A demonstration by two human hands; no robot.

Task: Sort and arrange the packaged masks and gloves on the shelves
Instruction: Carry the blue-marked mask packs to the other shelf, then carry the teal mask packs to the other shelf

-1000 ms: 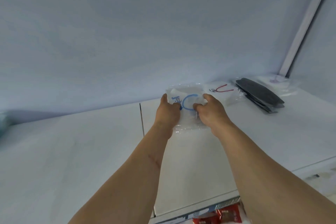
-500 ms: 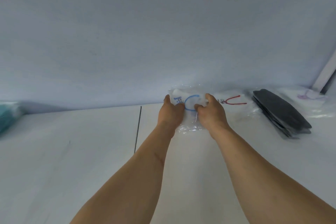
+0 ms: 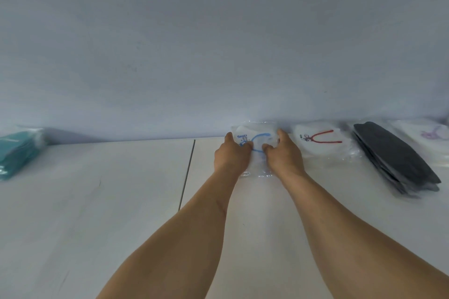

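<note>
Your left hand (image 3: 232,156) and right hand (image 3: 283,155) grip the mask packet (image 3: 257,139); it looks light, soft and slippery, so hold its edges.

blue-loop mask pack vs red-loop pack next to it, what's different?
Loops: the blue-loop pack shows a blue ear loop, the red-loop pack a red one. Handling: the left hand and right hand both press on the blue-loop pack; the red-loop pack lies untouched. Position: the blue-loop pack sits left of the red-loop pack. Shared: white masks in clear plastic, against the back wall.
</note>
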